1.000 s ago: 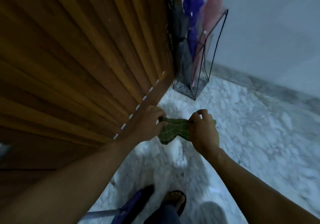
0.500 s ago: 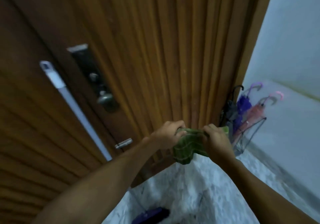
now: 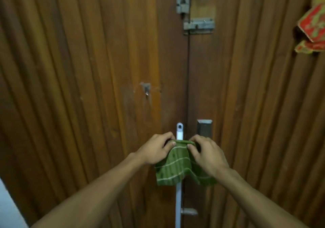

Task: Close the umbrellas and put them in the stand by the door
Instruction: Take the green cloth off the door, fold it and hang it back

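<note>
— What's in the hands?
— A green cloth. Left hand and right hand pinch its top edge, fingers clamped, against the wooden door.
— And the umbrellas?
— None in sight from here.

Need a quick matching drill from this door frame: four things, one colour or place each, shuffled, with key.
Things:
1. cloth
2. pole
3. latch
4. red ornament

Descriptions:
A. white, upright at the door seam
B. far right edge, high up
C. green with pale stripes, held by left hand and right hand
D. grey metal, near the door's top

Pairs: 1-C, 2-A, 3-D, 4-B
</note>
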